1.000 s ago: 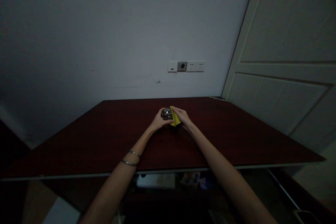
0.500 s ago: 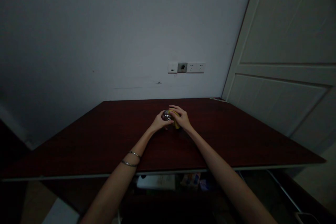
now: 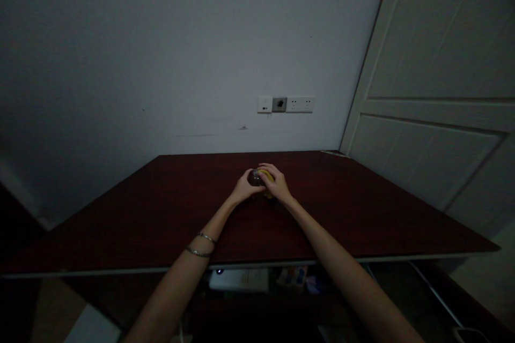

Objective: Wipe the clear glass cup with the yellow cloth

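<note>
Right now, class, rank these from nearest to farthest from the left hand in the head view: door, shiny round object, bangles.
From the left hand:
1. Shiny round object: held in it.
2. Bangles: on the left forearm.
3. Door: far to the right.

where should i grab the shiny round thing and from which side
Probably around the left side of the shiny round thing, coming from the left: its curve suits a cupped grip like the left hand's, while the right hand and yellow cloth cover its right side.
</note>
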### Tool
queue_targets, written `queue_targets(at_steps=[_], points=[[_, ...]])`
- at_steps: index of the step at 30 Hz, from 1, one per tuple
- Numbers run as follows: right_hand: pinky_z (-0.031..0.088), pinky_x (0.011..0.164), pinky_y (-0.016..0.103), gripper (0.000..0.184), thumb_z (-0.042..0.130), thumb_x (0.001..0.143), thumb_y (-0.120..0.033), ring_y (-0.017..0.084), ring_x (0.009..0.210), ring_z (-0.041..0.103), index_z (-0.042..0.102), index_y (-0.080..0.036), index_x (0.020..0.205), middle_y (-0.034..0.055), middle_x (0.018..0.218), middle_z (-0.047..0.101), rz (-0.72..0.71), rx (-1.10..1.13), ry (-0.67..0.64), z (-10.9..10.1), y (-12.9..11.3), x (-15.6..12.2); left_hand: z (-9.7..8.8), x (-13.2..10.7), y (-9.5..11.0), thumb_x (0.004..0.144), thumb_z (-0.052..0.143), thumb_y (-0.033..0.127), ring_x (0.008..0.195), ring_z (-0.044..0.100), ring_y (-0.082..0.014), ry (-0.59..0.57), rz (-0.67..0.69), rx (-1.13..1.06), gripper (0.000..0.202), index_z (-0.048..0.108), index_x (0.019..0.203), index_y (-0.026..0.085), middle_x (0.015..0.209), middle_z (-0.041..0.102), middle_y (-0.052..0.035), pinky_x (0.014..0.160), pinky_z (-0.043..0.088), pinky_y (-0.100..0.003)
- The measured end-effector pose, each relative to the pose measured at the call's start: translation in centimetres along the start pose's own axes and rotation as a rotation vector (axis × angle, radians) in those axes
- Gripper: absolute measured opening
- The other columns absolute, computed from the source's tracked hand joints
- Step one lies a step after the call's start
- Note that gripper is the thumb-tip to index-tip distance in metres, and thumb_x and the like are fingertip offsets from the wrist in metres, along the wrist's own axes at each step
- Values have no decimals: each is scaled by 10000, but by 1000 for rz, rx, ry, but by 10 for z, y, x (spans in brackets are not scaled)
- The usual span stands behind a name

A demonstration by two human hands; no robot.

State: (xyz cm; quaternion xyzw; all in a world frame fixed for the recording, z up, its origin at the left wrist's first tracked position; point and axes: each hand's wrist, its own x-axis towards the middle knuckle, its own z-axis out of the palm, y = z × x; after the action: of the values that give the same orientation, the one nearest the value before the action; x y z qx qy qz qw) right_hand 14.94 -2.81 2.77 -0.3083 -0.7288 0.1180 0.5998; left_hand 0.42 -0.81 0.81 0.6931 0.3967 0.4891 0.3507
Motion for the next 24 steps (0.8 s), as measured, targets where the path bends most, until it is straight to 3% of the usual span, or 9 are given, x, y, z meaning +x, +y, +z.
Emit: queue_targets(at_steps=[3,6,11,15,19,24], points=[[398,923,334,205,501,802,-272,178,1047,518,629,-214,952,73,1106,569,-104,-65,-79,-3,-13,-3,0,1,-3,499,750,212,860,572,-187,19,14,27,710,453,1142,157,976,593,-65,736,488,-323],[398,922,332,202,492,805,-262,178,1043,520,632,-215,942,72,1095,574,-118,-66,-87,-2,-15,-4,-1,0,-3,514,733,212,895,565,-187,6,82,76,678,446,1126,161,993,588,-63,788,458,-322],[431,864,341,218,520,774,-329,191,922,578,646,-179,869,72,959,634,108,23,81,3,4,2,0,-5,6,480,762,315,949,542,-198,-77,210,181,748,427,1130,159,1044,566,-75,835,423,-324],[466,784,340,272,534,750,-384,202,836,602,645,-160,857,71,875,658,279,74,82,2,15,5,2,-8,10,451,776,330,971,535,-208,-94,209,194,783,434,1137,171,1060,561,-73,851,413,-331],[430,854,325,211,512,779,-324,184,915,572,641,-171,847,74,956,625,89,-9,42,-2,0,3,2,-6,5,473,764,322,946,544,-206,-82,171,199,761,437,1143,168,1024,576,-66,835,420,-335],[407,890,325,177,492,794,-255,175,977,537,638,-203,879,68,1044,580,-116,-112,-141,-5,-23,-3,3,-3,-1,497,738,241,947,546,-207,-49,131,110,711,443,1138,151,1038,573,-79,830,424,-335]])
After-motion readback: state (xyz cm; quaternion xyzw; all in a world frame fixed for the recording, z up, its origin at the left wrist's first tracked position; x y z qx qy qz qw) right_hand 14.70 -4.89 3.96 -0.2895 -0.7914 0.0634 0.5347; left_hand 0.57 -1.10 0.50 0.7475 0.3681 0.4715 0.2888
